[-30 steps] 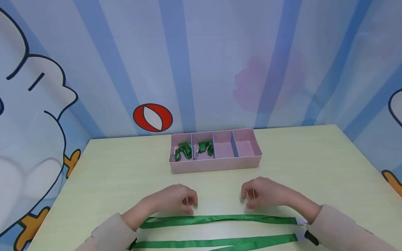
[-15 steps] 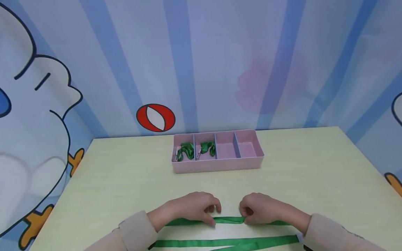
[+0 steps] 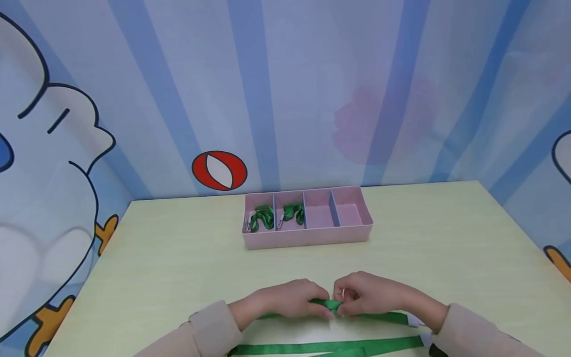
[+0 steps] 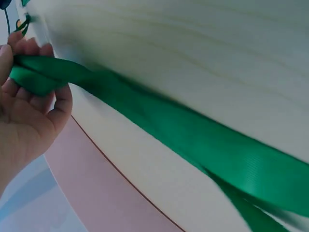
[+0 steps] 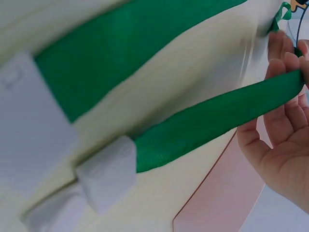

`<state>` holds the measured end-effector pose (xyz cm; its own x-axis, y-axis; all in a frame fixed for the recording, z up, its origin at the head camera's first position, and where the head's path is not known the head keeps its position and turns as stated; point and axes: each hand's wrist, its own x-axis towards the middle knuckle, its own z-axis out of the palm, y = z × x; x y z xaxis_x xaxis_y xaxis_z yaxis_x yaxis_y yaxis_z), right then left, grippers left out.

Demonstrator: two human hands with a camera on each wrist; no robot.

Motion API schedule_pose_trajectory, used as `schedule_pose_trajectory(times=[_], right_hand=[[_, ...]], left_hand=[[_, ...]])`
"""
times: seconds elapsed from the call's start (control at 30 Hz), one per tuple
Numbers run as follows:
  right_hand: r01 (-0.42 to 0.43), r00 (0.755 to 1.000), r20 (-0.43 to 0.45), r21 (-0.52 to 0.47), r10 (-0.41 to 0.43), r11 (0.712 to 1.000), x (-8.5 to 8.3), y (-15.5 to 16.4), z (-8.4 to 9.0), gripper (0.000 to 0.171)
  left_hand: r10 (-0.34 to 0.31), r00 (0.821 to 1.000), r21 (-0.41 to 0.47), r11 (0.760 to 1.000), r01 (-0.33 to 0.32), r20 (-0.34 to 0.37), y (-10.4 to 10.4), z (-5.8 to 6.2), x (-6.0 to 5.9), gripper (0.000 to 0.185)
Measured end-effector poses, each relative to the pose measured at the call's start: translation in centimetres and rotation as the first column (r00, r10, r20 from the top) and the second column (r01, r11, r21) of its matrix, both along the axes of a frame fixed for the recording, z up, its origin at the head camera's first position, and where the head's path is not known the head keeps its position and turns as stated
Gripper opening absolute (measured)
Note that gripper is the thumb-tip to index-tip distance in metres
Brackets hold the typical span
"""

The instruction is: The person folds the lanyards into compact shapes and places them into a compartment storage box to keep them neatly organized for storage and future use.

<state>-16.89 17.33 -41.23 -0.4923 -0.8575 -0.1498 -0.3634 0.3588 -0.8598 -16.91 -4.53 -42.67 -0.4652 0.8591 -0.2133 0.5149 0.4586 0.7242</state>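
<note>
Two green lanyards run side by side near the front of the table. The farther lanyard (image 3: 388, 318) is pinched at its middle by both hands, almost touching each other. My left hand (image 3: 296, 298) has its thumb below the ribbon and fingers above. Just to its right, my right hand (image 3: 374, 293) grips the same ribbon between thumb and curled fingers. In the right wrist view, this strap slopes down to a white plastic end piece (image 5: 108, 169). The nearer lanyard (image 3: 290, 348) lies on the table, its left part hidden behind the left sleeve.
Beyond the hands stands a pink divided box (image 3: 308, 239). A bunched green lanyard (image 3: 263, 216) with a metal clip is in its leftmost compartment, and another bunched lanyard (image 3: 292, 212) is beside it. A patterned blue curtain (image 3: 303, 99) borders the table's back edge.
Both hands have come down from above the table and closed in on each other. They have taken hold of the farther lanyard and gathered its middle between them.
</note>
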Motion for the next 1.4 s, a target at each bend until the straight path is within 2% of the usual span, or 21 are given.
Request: schedule_pose_trajectory(times=[0.1, 0.2, 0.4, 0.53, 0.77, 0.93, 1.03, 1.17, 1.3, 1.4], right_hand=[[0.027, 0.999, 0.027, 0.002, -0.027, 1.000, -0.1, 0.4, 0.1, 0.010], [0.045, 0.997, 0.066, 0.004, -0.045, 0.999, -0.2, 1.0, 0.1, 0.009], [0.053, 0.987, 0.153, -0.021, -0.050, 0.998, -0.5, 2.3, 0.3, 0.011], [0.059, 0.980, 0.192, -0.045, -0.049, 0.997, -0.7, 3.5, 0.6, 0.012], [0.080, 0.971, 0.230, -0.054, -0.065, 0.995, -1.1, 5.8, 1.1, 0.012], [0.064, 0.956, 0.294, -0.139, -0.020, 0.988, -1.7, 7.5, 1.7, 0.012], [0.046, 0.953, 0.302, -0.195, 0.016, 0.980, -2.0, 8.4, 2.0, 0.013], [0.023, 0.954, 0.296, -0.241, 0.051, 0.970, -2.3, 9.4, 2.5, 0.016], [0.032, 0.952, 0.302, -0.245, 0.045, 0.969, -2.5, 10.4, 2.8, 0.017], [0.032, 0.949, 0.309, -0.264, 0.053, 0.964, -2.6, 11.2, 2.8, 0.017]], left_hand=[[0.036, 0.994, 0.042, 0.998, -0.040, 0.099, -0.7, 0.1, -0.1, 0.025], [0.065, 0.980, 0.079, 0.994, -0.081, 0.187, -1.7, 0.1, -0.3, 0.025], [0.099, 0.959, 0.109, 0.985, -0.132, 0.265, -4.2, 0.2, -0.7, 0.028], [0.134, 0.948, 0.107, 0.979, -0.171, 0.288, -6.1, 0.7, -0.8, 0.029], [0.210, 0.934, 0.098, 0.964, -0.248, 0.290, -8.9, 1.5, -0.8, 0.032], [0.242, 0.924, 0.114, 0.951, -0.286, 0.296, -10.4, 1.7, -0.9, 0.031], [0.253, 0.926, 0.121, 0.948, -0.296, 0.281, -11.1, 1.9, -0.9, 0.031], [0.279, 0.920, 0.123, 0.939, -0.322, 0.276, -12.1, 2.1, -1.0, 0.029], [0.301, 0.906, 0.135, 0.926, -0.352, 0.298, -13.2, 2.4, -1.0, 0.029], [0.337, 0.890, 0.148, 0.907, -0.394, 0.308, -14.3, 2.7, -0.8, 0.029]])
